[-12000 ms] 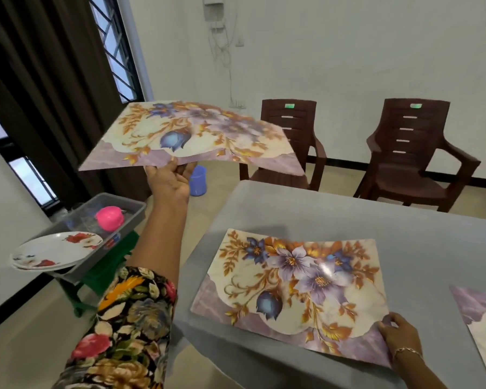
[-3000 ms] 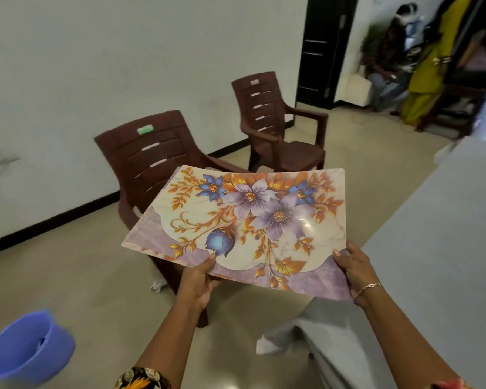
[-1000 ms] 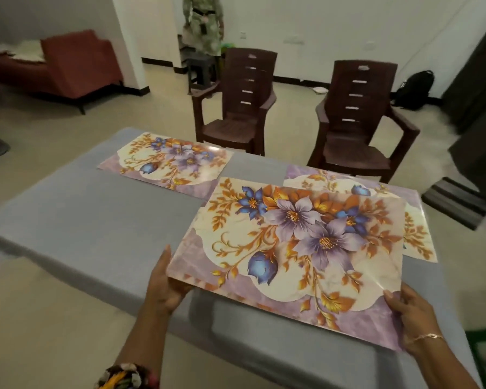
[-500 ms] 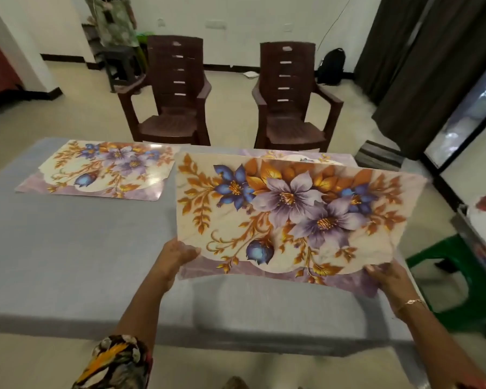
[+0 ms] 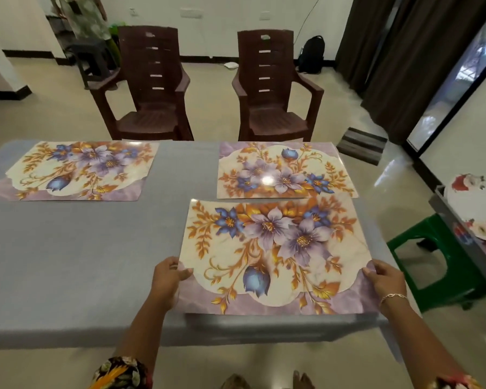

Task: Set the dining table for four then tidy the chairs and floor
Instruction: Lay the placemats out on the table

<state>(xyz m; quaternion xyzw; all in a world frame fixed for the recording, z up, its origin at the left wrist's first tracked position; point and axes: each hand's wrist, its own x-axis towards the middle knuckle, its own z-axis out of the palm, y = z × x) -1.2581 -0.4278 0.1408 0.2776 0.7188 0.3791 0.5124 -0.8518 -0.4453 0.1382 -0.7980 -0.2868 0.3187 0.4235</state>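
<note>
A floral placemat [image 5: 275,256] lies near the front right edge of the grey-clothed table [image 5: 82,262]. My left hand [image 5: 167,279] grips its left edge and my right hand [image 5: 385,279] grips its right edge. Two more floral placemats rest on the far side of the table: one at the left [image 5: 73,169], one at the right [image 5: 285,171], just beyond the mat I hold. Two brown plastic chairs stand past the far edge, one on the left [image 5: 149,88] and one on the right [image 5: 272,85].
A green stool [image 5: 432,262] stands to the right of the table, beside a grey tray [image 5: 458,237] holding a flowered plate [image 5: 472,203] and something pink. Dark curtains hang at the back right. A black bag [image 5: 310,58] sits by the far wall.
I walked around the table with the placemat and lowered it from a tilted, raised hold down flat onto the front right part of the table.
</note>
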